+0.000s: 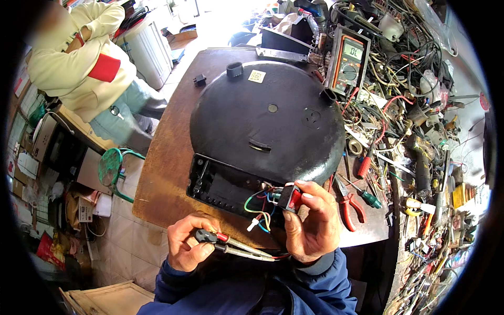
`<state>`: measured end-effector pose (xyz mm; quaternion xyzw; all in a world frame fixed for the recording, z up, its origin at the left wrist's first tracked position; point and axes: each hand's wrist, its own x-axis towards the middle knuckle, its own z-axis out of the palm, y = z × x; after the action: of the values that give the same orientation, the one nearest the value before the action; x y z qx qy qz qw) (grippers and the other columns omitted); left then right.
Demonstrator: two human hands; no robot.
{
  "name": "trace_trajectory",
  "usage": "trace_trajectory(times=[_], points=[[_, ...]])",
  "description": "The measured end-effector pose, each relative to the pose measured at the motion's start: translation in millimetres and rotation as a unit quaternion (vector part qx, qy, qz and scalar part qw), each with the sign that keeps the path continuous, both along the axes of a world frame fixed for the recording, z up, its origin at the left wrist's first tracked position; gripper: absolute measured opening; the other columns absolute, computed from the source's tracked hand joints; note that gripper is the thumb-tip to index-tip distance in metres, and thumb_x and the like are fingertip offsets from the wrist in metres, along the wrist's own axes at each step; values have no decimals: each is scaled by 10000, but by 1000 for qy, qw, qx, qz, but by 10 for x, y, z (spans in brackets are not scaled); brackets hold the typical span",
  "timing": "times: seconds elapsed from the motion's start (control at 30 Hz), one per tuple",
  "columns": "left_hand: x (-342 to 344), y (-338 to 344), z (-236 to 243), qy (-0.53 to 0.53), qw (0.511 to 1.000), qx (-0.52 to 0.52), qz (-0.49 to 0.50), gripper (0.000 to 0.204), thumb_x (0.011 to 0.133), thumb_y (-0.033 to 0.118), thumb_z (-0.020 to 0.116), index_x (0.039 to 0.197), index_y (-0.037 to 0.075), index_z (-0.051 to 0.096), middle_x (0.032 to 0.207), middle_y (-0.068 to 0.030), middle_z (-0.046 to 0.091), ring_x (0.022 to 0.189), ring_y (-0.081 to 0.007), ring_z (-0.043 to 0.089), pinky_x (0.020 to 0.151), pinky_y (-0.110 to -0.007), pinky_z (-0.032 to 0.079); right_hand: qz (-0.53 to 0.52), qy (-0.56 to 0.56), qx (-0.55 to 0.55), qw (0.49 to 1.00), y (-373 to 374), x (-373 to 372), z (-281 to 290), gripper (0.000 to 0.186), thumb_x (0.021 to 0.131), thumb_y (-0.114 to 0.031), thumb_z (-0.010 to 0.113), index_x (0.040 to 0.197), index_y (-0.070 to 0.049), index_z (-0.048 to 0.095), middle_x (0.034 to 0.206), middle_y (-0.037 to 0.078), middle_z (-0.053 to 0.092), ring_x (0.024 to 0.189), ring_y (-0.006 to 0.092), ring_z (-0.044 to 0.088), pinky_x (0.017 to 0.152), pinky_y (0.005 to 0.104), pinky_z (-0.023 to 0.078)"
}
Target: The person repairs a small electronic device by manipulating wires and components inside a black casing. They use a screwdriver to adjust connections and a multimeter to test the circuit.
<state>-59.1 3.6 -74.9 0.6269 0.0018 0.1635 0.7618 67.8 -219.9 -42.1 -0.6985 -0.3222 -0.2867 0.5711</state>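
Probes [223, 238] are being gripped in the left hand [185, 243], a rocker switch [295, 200] in the right [317, 224], by the desk's [160, 176] near edge.

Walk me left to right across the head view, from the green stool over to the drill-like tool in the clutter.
Green stool → left fingers holding test probes → red-and-black switch in the right fingers → red-handled pliers → dark drill-like tool.
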Motion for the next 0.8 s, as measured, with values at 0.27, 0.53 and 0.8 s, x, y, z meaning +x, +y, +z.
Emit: trace_trajectory(times=[0.27,0.53,0.8], points=[[-1,-6,16,-2,1000,-8,1,347,791,163,758,1044,-50,655,995,-178,701,919,-200,660,841,-331,541,25,10,13,1000,-33,32,21,484,802,34,859,1223,12,621,1206,261,705,1086,339,729,911,386,598],[3,-32,48,-6,1000,-14,3,365,801,188,776,1047,-48,648,1016,-179,699,912,-190,659,842,-326,545,26,5,14,1000,-30,32,49,487,789,41,868,1209,13,622,1189,254,711,1068,323,736,903,373,602],[7,-44,38,-9,1000,-21,9,367,799,185,774,1053,-43,640,1018,-180,696,911,-195,664,849,-330,546,38,24,52,998,2,25,-24,463,788,21,881,1166,12,613,1180,243,722,1046,318,748,892,371,607]])
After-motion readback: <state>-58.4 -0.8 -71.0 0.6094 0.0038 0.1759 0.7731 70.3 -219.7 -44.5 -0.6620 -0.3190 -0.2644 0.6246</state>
